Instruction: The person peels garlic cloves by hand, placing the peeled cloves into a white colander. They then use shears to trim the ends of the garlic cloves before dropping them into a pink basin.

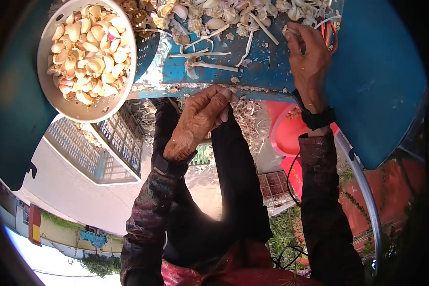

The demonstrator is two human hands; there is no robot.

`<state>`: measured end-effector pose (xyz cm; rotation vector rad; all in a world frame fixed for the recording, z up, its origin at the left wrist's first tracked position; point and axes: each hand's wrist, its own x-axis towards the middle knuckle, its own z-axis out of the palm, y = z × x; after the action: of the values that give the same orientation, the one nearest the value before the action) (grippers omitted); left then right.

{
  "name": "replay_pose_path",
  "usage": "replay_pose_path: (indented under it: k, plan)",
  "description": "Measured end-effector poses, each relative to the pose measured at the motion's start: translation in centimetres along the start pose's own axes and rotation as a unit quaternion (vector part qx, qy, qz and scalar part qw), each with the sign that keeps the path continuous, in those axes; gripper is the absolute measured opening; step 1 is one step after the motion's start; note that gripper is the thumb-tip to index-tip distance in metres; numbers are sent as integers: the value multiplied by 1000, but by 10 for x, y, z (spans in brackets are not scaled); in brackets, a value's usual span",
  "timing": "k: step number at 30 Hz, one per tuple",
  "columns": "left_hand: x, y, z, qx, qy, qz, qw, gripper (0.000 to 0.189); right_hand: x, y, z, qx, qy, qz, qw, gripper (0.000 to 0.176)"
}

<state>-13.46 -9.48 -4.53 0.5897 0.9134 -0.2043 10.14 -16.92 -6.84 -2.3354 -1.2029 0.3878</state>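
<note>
My left hand [202, 119] is closed in a pinch just in front of the blue table's edge, above my lap. A small pale bit shows at its fingertips, too little to name. My right hand [310, 59] reaches over the tabletop, thumb and index finger pinched on a small pale piece that looks like a garlic clove [285, 29]. Beyond it lies a heap of garlic cloves and papery skins [231, 14]. Dry garlic stalks [214, 66] are scattered on the blue table [267, 71] between my hands.
A white colander [45, 62] full of garlic cloves stands at the left. Below it is a plastic crate [124, 138]. A red basin [281, 136] is under the table at right, near a metal table leg [367, 190]. Skins litter the ground.
</note>
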Motion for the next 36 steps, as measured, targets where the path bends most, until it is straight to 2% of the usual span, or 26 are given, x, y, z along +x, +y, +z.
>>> replay_pose_path:
  k: [1,2,5,7,9,10,11,12,14,15,17,18,20,21,23,24,25,26,27,28,29,30,32,33,35,36]
  plan:
    - [-2,-6,-4,25,-27,-11,999,31,-4,2,0,-4,16,-6,1000,20]
    - [2,-23,-9,81,-49,35,995,33,-10,4,3,-10,33,-14,999,21]
    - [11,-48,-18,91,-80,-12,993,33,-22,3,16,-7,81,-6,997,23]
    - [24,-67,-28,91,-65,-28,993,30,-34,-12,19,-95,119,11,988,25]
    - [38,-77,-40,171,-66,1,983,23,-49,-32,30,19,172,66,983,23]
    - [49,-97,-49,214,-85,56,971,20,-56,-42,36,8,176,48,983,22]
    - [50,-108,-47,261,-45,91,960,19,-63,-49,40,-4,176,32,984,20]
    - [56,-131,-43,424,38,370,826,21,-70,-52,48,1,182,16,983,19]
    - [54,-118,-32,461,-29,294,837,25,-83,-54,56,19,196,-6,980,19]
    - [57,-86,-26,464,-72,250,847,25,-89,-52,56,34,183,-18,982,19]
    - [52,-76,-19,443,-48,249,860,23,-97,-44,58,21,170,-41,984,22]
    - [50,-70,-19,459,-142,125,868,26,-96,-47,53,23,144,-54,988,21]
    - [37,-72,-21,369,-139,310,865,30,-98,-51,49,35,152,-92,983,21]
    - [40,-71,-13,434,-226,171,855,23,-101,-50,47,29,139,-116,983,21]
    - [29,-84,-13,378,-234,180,877,17,-118,-42,40,22,138,-129,982,22]
    - [26,-93,-17,389,-249,194,865,17,-124,-38,38,13,134,-132,982,26]
    - [21,-103,-20,319,-203,311,872,18,-129,-39,37,-4,152,-132,980,26]
    - [17,-110,-22,235,-156,420,863,19,-133,-44,35,13,128,-122,984,26]
    - [17,-112,-24,237,-173,437,850,19,-135,-52,32,31,109,-117,987,26]
    - [13,-111,-25,387,-210,388,809,33,-137,-64,29,4,130,-96,987,19]
    - [8,-110,-25,532,-230,332,744,47,-142,-66,27,-8,158,-109,981,19]
    - [3,-105,-23,546,-232,358,721,47,-148,-68,27,-5,173,-115,978,21]
    - [-15,-97,-17,538,-302,294,730,19,-162,-78,24,2,193,-124,973,28]
    - [-23,-100,-16,550,-302,313,713,19,-171,-81,24,-6,218,-136,967,28]
    - [-28,-108,-15,557,-267,319,719,20,-181,-82,23,-20,219,-172,960,25]
    - [-33,-112,-15,534,-236,353,731,24,-189,-84,21,-21,226,-181,957,25]
